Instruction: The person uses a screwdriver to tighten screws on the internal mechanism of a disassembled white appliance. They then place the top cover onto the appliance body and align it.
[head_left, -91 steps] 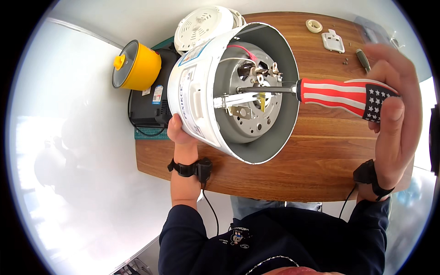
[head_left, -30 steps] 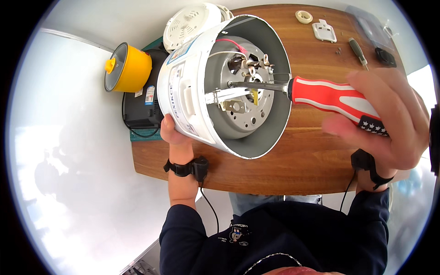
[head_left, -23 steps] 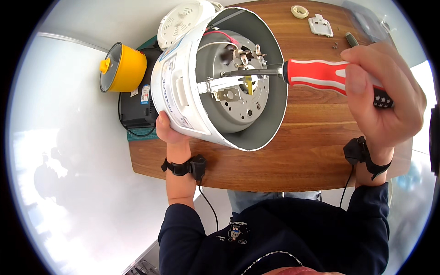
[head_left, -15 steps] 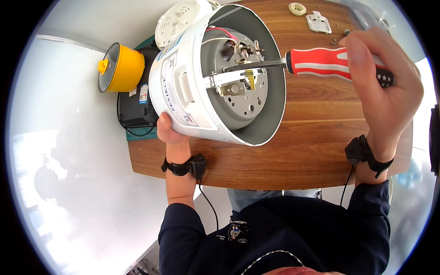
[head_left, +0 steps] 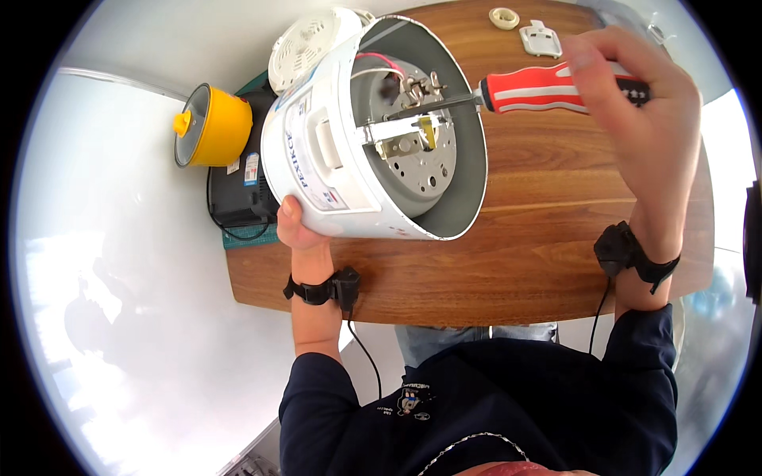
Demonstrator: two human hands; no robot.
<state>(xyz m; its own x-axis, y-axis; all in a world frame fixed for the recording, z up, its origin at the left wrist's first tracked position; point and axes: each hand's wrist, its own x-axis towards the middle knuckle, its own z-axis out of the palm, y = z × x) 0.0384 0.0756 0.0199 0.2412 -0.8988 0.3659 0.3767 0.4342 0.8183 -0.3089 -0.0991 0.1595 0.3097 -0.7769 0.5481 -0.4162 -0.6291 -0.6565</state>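
A white rice cooker body (head_left: 349,193) lies tipped over, its open end facing right. Inside sit a grey round metal plate (head_left: 432,166), a bracket, terminals and red and white wires. My left hand (head_left: 298,226) grips the cooker's lower left side; the thumb shows and the other fingers are hidden behind the shell. My right hand (head_left: 647,119) is closed round the handle of a screwdriver (head_left: 532,89) with red, white and dark parts. Its shaft reaches into the cooker, with the tip beside the terminals near the bracket; whether it sits on a screw is hard to make out.
Left of the cooker, a yellow pot (head_left: 225,127) with a lid rests by a black appliance (head_left: 238,186) on a green mat (head_left: 255,238). Behind stands a white perforated cover (head_left: 305,51). A cream ring (head_left: 504,17) and a white plastic part (head_left: 541,40) lie at the wooden table's far side.
My right hand and the screwdriver have shifted left and slightly up. The cooker has tilted a little, its open end's lower rim rising; my left hand keeps its hold.
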